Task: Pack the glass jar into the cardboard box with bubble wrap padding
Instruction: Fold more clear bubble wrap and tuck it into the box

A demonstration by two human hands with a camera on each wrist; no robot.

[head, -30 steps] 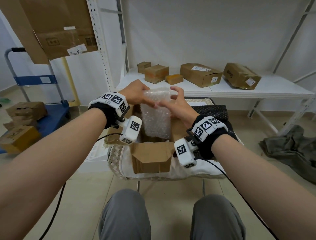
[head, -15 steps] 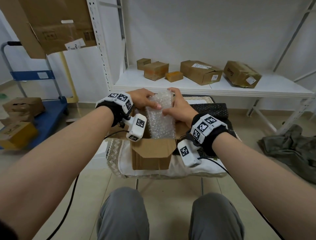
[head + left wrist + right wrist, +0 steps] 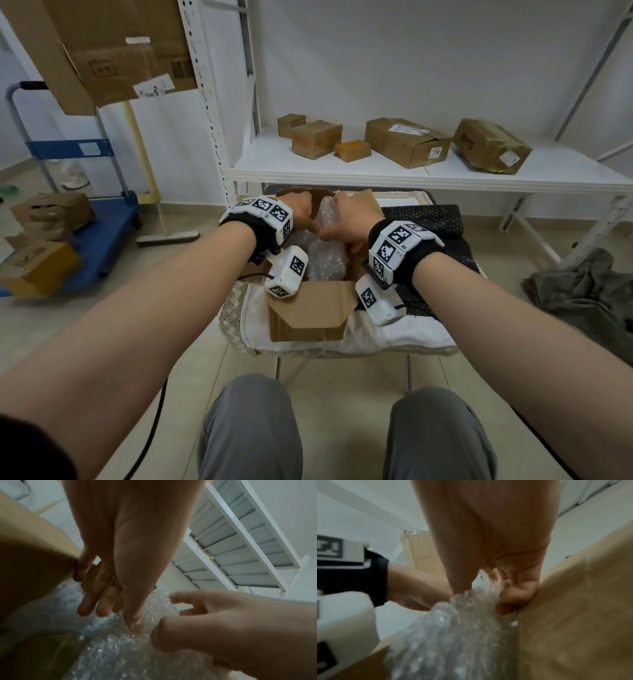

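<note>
Bubble wrap (image 3: 322, 253) fills the open cardboard box (image 3: 308, 318), and our two hands work at its top. Whether the glass jar sits inside the roll we cannot tell; a dark greenish shape shows beside the wrap low in the left wrist view, too blurred to name. The box stands on a cloth-covered seat (image 3: 376, 337) in front of our knees, its near flap folded outward and down.

Our left hand (image 3: 301, 210) reaches over the far left edge of the box. In the left wrist view its fingers (image 3: 96, 601) run nearly straight, lying against a cardboard flap, while the thumb tip presses into the wrap; the grip is loose rather than closed round anything.

Our right hand (image 3: 346, 222) comes in from the other side. In the right wrist view its fingers (image 3: 513, 599) curl inward, wedged between the wrap and the right wall of the box, and the thumb meets the bubbles from the opposite side, so the grip pinches the upper end of the wrap.

Behind the box a white shelf (image 3: 513, 174) carries several small cartons, and a blue trolley (image 3: 102, 236) with more cartons stands to the left on the tiled floor.
</note>
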